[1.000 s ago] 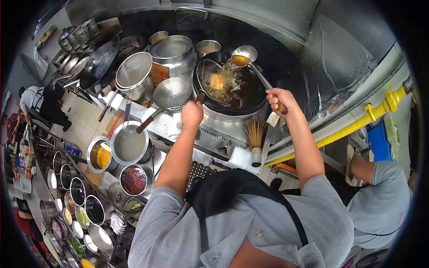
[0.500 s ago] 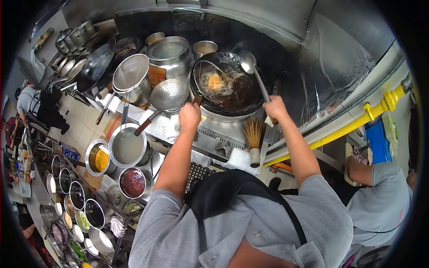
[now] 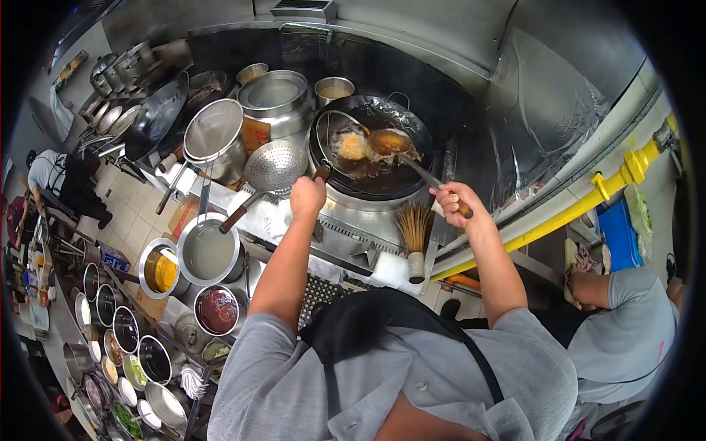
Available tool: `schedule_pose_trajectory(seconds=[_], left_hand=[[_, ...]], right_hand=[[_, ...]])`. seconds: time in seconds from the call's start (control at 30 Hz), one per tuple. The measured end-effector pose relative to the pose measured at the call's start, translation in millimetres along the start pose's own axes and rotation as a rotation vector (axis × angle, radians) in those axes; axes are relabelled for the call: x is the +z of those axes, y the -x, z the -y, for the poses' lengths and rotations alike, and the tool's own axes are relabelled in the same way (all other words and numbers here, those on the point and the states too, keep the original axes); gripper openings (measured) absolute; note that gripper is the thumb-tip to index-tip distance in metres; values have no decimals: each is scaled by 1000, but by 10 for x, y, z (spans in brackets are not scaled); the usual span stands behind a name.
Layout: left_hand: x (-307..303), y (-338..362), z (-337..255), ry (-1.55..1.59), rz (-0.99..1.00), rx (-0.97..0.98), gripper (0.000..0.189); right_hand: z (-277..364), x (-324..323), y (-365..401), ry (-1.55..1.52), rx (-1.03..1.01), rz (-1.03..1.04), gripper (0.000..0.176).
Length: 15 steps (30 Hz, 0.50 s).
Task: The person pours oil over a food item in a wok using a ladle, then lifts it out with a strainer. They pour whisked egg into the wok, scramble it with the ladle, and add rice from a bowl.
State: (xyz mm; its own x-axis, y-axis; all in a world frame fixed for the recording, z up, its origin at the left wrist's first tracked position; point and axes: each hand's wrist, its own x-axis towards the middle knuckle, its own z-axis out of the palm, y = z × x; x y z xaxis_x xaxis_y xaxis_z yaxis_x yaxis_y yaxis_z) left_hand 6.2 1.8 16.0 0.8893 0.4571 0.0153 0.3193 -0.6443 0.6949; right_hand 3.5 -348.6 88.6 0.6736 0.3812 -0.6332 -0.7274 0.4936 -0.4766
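Observation:
My left hand [image 3: 308,197] is closed round the wooden handle of a round wire strainer [image 3: 323,121], which sits at the left side of the wok [image 3: 371,187]. A golden piece of frying food [image 3: 353,146] lies in the strainer amid bubbling oil. My right hand [image 3: 457,206] grips the wooden-ended handle of a long ladle [image 3: 423,173]. The ladle's bowl is down in the dark oil, right beside the food, and looks filled with oil. A perforated skimmer [image 3: 276,166] rests just left of my left hand.
A bamboo brush [image 3: 415,234] stands at the stove's front edge. Left are a sieve on a pot [image 3: 214,131], a pot of cloudy liquid [image 3: 209,250] and several ingredient containers [image 3: 126,328]. A yellow pipe [image 3: 570,213] runs along the right, near a co-worker [image 3: 625,331].
The ladle has moved from above the wok's far right rim down into the oil beside the food. My right hand has shifted slightly lower and turned; my left hand stays nearly in place.

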Motion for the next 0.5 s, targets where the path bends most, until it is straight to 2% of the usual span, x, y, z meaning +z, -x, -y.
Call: schedule_pose_trajectory(seconds=[0.17,0.23,0.5], left_hand=[[-69,36,-2,-5,17,6,37],[-64,16,27,-5,16,24,37],[-46,33,37,-38,-1,49,37]], right_hand=[[0,279,-3,165,-80,-27,6],[10,365,-35,273,-165,-98,6],[47,621,-90,466,-286,-217,11]])
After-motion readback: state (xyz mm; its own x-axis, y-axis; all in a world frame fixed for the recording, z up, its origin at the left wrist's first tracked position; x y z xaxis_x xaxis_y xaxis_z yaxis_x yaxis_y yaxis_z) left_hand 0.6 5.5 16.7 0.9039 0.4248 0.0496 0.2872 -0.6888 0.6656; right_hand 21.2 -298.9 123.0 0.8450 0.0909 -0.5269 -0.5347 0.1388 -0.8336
